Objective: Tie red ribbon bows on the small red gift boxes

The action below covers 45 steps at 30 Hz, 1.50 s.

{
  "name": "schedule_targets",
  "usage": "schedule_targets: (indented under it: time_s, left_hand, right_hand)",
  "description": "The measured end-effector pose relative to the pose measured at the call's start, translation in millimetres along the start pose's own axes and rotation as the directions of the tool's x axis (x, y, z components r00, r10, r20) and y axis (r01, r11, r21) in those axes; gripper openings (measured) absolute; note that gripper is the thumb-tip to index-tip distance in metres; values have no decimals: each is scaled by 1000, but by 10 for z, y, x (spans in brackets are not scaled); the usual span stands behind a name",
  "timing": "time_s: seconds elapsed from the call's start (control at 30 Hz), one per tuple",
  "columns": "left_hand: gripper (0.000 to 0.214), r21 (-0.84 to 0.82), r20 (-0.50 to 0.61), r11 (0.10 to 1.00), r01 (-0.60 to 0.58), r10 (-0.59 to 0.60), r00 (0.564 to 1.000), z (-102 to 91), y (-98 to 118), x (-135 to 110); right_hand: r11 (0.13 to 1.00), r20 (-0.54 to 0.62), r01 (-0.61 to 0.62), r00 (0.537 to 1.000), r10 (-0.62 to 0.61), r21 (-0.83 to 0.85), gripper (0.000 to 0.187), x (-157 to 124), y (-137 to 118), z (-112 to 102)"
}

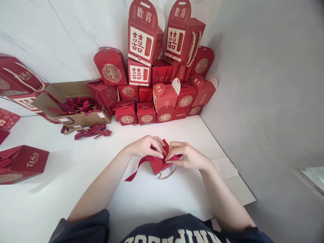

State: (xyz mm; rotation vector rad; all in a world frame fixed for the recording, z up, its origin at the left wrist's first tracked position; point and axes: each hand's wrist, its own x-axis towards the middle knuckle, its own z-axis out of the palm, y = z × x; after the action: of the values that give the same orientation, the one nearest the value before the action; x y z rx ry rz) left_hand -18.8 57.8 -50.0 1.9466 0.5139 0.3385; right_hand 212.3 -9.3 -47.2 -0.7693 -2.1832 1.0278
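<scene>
One red box (157, 165) | long axis unclear (partly hidden) | rope handle (167, 177) nearward

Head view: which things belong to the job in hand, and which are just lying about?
In hand:
- small red box with gold rope handle
- dark red ribbon, pinched by the right hand, left hand at it

Apparently lying about:
- stacked red gift boxes
- cardboard box
- loose dark red straps
- red box at far left

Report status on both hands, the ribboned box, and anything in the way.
Left hand at the ribbon, grip partly hidden; right hand pinching ribbon. Red box beneath hands, gold cord handle on near side. Stacked boxes behind, clear of hands.
</scene>
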Motion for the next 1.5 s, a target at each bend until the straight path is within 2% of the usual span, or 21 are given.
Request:
schedule_targets:
  time_s: [0.1, 0.13, 0.23, 0.3, 0.37, 0.47, 0.53, 0.6, 0.67, 0.77, 0.87, 0.97, 1.1, 1.23, 1.33, 1.4, 1.5]
  left_hand:
    - [8, 56, -20, 998, -31, 32, 999, 15, 62, 2]
    - [7, 83, -31, 995, -50, 53, 998, 26, 92, 1]
    - [8, 209, -75, 974, -89, 107, 992, 79, 218, -20]
    - [10, 352, -114, 933, -73, 121, 986, 134, 319, -53]
    - [10, 524, -164, 851, -31, 136, 977, 198, 409, -99]
    - [11, 773, -229, 634, 24, 245, 942, 291, 465, -166]
    - [13, 869, -241, 493, 39, 355, 903, 341, 431, -196]
    - [13, 901, -247, 433, 33, 447, 860, 380, 349, -212]
    - [11, 892, -271, 451, 13, 511, 816, 413, 249, -221]
    - [10, 846, -331, 533, -24, 561, 759, 450, 123, -227]
    - [11, 814, -360, 578, -57, 579, 732, 468, 61, -229]
    - [11, 814, -362, 577, -74, 602, 712, 471, 46, -225]
    - [10, 819, -358, 569, -74, 607, 710, 471, 51, -221]
    - [9, 827, -356, 559, -57, 599, 718, 474, 48, -226]
    - [10, 825, -355, 562, -55, 591, 724, 475, 48, -231]
    - [10, 823, -353, 566, -55, 584, 731, 474, 51, -232]
    - [11, 820, -357, 570, -51, 581, 732, 475, 53, -231]
  right_hand:
    - [1000, 17, 19, 1000, -19, -12, 4, 20, 0, 6]
    - [1000, -14, 22, 1000, -23, -5, 5, 33, 11, 17]
    - [999, -233, -7, 972, 15, 33, 9, 90, 74, 82]
    - [997, -325, -33, 944, 53, 67, 7, 128, 122, 134]
    - [997, -314, -40, 948, 61, 71, 10, 152, 160, 172]
    - [1000, -276, -11, 961, 3, -25, 12, 155, 194, 182]
    - [996, -262, 18, 964, -39, -85, 14, 145, 208, 164]
    - [995, -246, 36, 967, -59, -97, 16, 135, 215, 139]
    - [995, -235, 47, 970, -68, -93, 16, 131, 214, 122]
    - [991, -243, 57, 966, -85, -121, 15, 135, 201, 137]
    - [976, -304, 63, 944, -126, -209, 15, 139, 182, 191]
    - [973, -344, 41, 931, -120, -228, 21, 138, 154, 230]
    - [984, -308, 34, 947, -88, -177, 21, 135, 123, 222]
    - [984, -432, 15, 897, -91, -177, 20, 125, 113, 192]
    - [992, -356, 16, 932, -61, -129, 36, 119, 106, 185]
    - [992, -302, 19, 952, -58, -129, 39, 120, 103, 189]
    - [992, -364, 4, 930, -52, -129, 30, 121, 98, 188]
